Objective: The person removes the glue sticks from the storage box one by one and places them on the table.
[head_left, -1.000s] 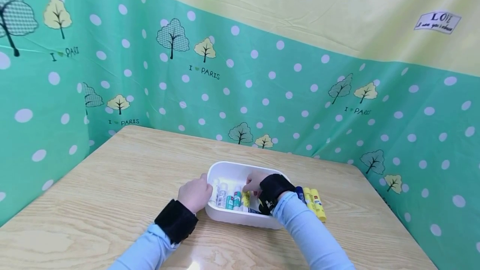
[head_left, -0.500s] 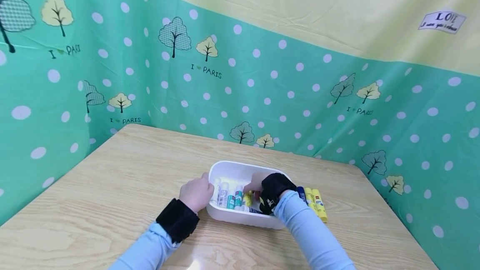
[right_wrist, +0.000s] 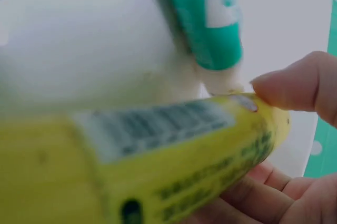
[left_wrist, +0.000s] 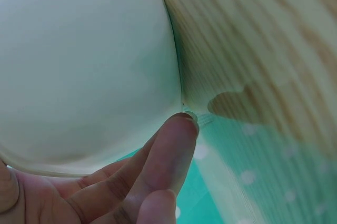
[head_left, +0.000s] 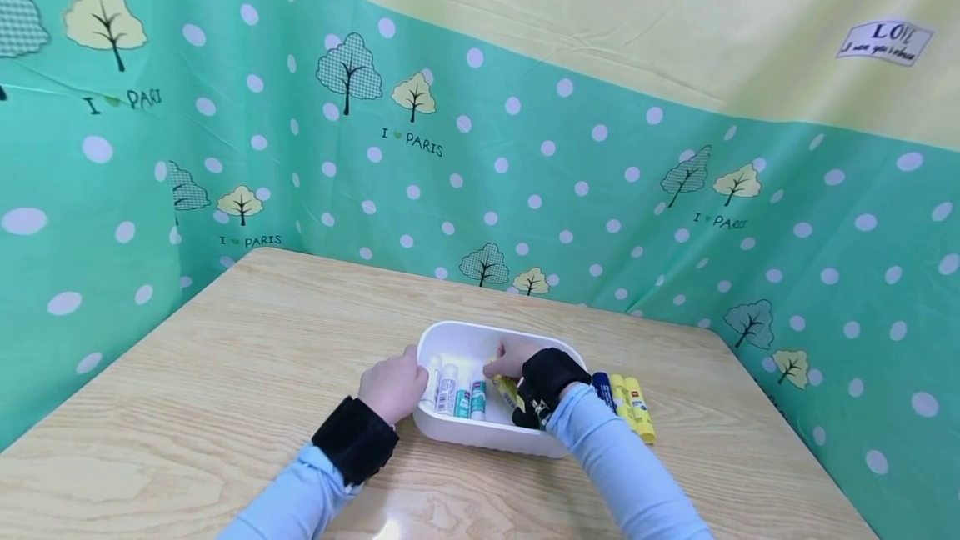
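A white plastic bin (head_left: 480, 437) stands on the table, and my left hand (head_left: 392, 386) grips its left end. In the left wrist view, fingers (left_wrist: 168, 155) lie along the bin's outer wall (left_wrist: 89, 66). My right hand (head_left: 512, 358) reaches inside the bin and holds a yellow glue stick (head_left: 506, 392) between thumb and fingers. The right wrist view shows the yellow stick's barcode label, with the thumb (right_wrist: 295, 84) at one end. Left of it in the bin lie green-and-white glue sticks (head_left: 478, 400) and white glue sticks (head_left: 447, 390). The right wrist hides part of the bin.
Right of the bin, a dark blue glue stick (head_left: 602, 386) and yellow glue sticks (head_left: 639, 411) lie side by side on the wooden table (head_left: 322, 307). A green and yellow patterned curtain (head_left: 525, 190) hangs behind and beside the table.
My right hand has drawn the yellow glue stick away from the green-and-white ones and tilted it. A white-and-dark stick seen earlier at the bin's front no longer shows. My left hand stays put.
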{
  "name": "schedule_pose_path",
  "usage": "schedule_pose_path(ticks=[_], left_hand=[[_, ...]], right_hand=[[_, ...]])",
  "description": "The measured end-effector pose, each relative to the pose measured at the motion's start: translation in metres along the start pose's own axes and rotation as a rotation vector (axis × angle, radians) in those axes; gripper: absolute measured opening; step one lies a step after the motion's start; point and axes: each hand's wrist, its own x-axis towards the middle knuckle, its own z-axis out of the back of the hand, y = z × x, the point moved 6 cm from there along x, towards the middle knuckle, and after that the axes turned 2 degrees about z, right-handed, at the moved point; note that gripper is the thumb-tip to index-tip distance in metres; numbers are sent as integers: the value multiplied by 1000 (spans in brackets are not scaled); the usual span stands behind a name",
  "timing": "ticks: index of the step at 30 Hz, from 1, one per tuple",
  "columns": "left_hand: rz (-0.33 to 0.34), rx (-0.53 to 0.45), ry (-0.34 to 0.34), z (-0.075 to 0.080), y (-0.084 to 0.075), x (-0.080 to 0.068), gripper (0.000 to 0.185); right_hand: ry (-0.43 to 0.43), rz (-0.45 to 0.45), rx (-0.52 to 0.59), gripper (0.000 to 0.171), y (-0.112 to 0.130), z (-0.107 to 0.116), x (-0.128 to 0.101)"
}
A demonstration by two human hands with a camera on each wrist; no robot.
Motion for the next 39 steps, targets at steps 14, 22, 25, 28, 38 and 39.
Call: schedule_pose_path(ticks=[14,22,25,28,38,39], left_hand=[[1,1,10,0,-2,1,35],[3,5,10,-1,-2,1,35],[3,4,8,-2,-1,1,35],[4,3,7,-2,-1,1,35],[0,-2,-8,0,0,1,34],[2,-2,-6,0,0,1,35]], right_hand=[[4,25,-145,22,-5,-6,7],[35,20,-107,29,7,-1,-19],[42,19,-99,31,8,-1,-21],[44,19,-106,30,9,0,-22],[24,-43,0,29,6,8,-25],[22,-44,3,30,5,10,-25]])
